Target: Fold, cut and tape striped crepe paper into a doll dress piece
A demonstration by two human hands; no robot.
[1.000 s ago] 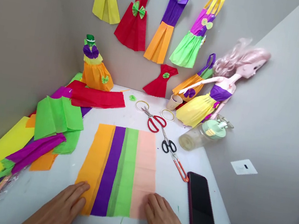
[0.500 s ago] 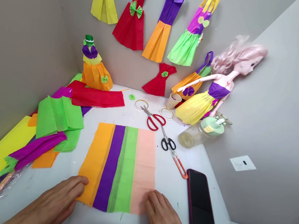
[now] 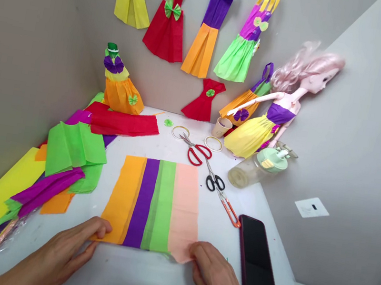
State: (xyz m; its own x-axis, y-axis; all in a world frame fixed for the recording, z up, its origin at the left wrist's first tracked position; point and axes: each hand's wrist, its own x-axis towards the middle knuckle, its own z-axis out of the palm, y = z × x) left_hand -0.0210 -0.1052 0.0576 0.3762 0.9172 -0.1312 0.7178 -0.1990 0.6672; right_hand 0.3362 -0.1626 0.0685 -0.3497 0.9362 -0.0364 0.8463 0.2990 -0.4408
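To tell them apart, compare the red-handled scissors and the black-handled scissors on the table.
The red-handled scissors have red finger loops, while the black-handled scissors have black ones. The red-handled pair lies further from the person than the black-handled pair. The red-handled blades point left, while the black-handled blades point up toward the red handles. Both have metal blades and lie flat on the white table.

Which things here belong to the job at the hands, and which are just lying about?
In use:
left hand
right hand
striped crepe paper sheet, held by both hands at its near edge

Lying about:
red-handled scissors
black-handled scissors
orange-handled snips
black smartphone
loose crepe paper pile
doll in a paper dress
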